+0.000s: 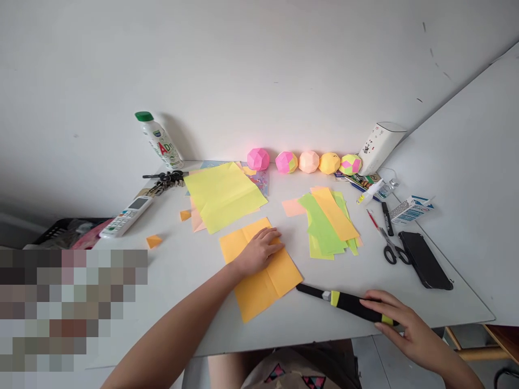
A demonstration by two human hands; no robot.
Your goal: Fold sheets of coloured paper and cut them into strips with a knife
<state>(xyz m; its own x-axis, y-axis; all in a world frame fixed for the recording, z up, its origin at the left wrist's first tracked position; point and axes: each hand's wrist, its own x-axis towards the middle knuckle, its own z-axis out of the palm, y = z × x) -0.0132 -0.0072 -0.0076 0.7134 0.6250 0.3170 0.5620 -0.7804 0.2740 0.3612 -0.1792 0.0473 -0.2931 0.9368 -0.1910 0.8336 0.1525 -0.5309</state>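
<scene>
A creased orange sheet of paper (pixel 253 302) lies on the white table. My left hand (pixel 261 248) rests flat on its upper part, with the fingers stretched toward the right edge. In my right hand (pixel 401 324) is a black and yellow utility knife (pixel 352 304), held by the end of its handle between thumb and fingers. The knife's dark tip points left and reaches the lower right corner of the orange sheet. Above left is a larger yellow sheet (pixel 225 194). To the right lies a pile of green and orange paper strips (pixel 328 221).
Several folded paper balls (pixel 309 161) line the wall. Scissors (pixel 391 254), a black phone (pixel 425 259) and a marker (pixel 387 219) lie at the right. A white bottle (pixel 162 143), keys (pixel 168 181) and a remote control (pixel 127 216) are at the left.
</scene>
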